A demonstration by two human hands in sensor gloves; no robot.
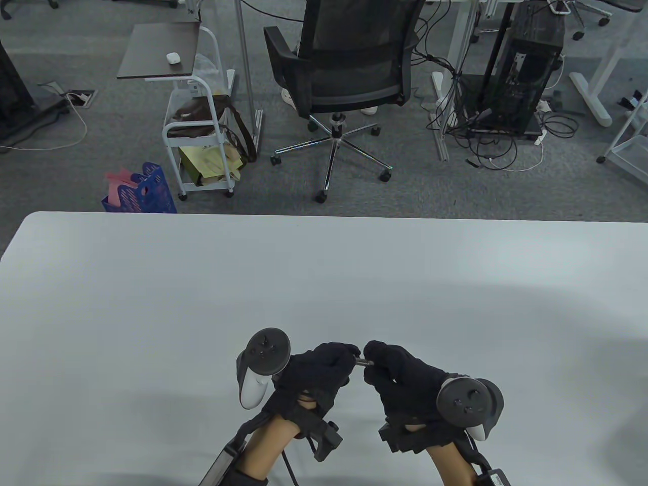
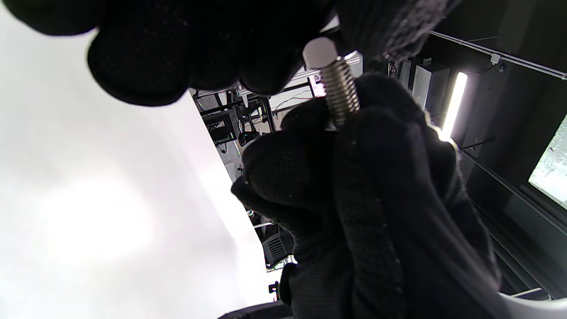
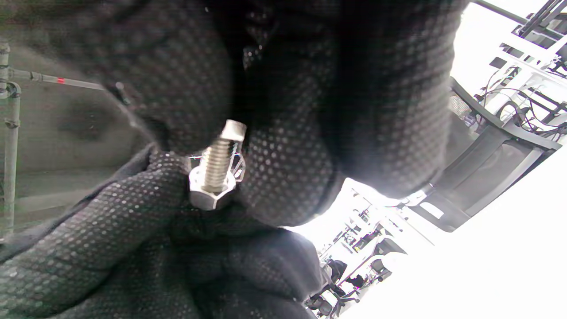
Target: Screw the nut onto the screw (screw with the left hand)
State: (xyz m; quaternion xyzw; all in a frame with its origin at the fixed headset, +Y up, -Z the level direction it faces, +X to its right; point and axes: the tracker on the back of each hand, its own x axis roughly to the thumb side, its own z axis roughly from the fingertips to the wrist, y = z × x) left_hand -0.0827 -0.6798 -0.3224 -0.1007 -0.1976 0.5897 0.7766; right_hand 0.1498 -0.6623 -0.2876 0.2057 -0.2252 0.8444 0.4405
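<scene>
We note a white table (image 1: pixel 324 283) filling the near half of the table view. Beyond its far edge lies grey carpet (image 1: pixel 66 177). A black mesh office chair (image 1: pixel 344 76) on a chrome star base stands at far centre. At far left stands a white rolling cart (image 1: pixel 200 147) with a dark top, a blue crate (image 1: pixel 144 195) beside it. At far right, tangled cables (image 1: pixel 486 136) surround a black computer tower (image 1: pixel 526 71).

- Left hand (image 1: pixel 316 374): black knit glove with a dotted texture.
- Right hand (image 1: pixel 405 377): matching black glove.
- Trackers (image 1: pixel 263 364): dark round heads with buttons, white handles.
- Black wrist straps carry boxy black modules (image 1: pixel 324 440).
- Cables run along both forearms.
</scene>
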